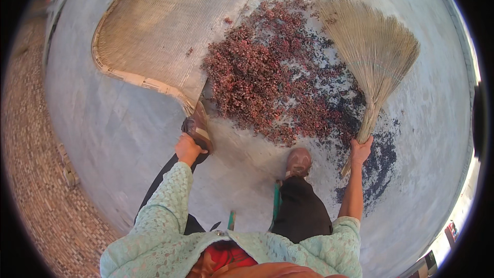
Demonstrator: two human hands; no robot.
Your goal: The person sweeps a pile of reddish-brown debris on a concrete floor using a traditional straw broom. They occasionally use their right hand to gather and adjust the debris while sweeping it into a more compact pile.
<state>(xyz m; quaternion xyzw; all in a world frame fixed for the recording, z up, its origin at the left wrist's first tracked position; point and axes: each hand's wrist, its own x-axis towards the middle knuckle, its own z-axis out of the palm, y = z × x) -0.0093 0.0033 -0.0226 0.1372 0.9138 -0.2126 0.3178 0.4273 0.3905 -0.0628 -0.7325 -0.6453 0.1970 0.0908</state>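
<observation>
My right hand (362,150) is closed round the handle of a straw broom (378,56), whose fanned bristles spread away from me at the far right. Beside the broom lies a loose heap of reddish-brown dried clusters (252,72). Small black seeds or bits (378,172) are scattered along its right side and nearer to me. My left hand (189,149) is curled over my dark trouser leg (167,172), just behind my left shoe (198,127); its fingertips are partly hidden. A large woven tray (154,31) with a bound rim lies past that shoe, on the heap's left.
Grey concrete floor (92,118) lies under everything. My right shoe (298,162) stands close to the heap's near edge. Green posts (276,201), perhaps stool legs, show between my legs. A brick-patterned strip (46,185) borders the floor at left.
</observation>
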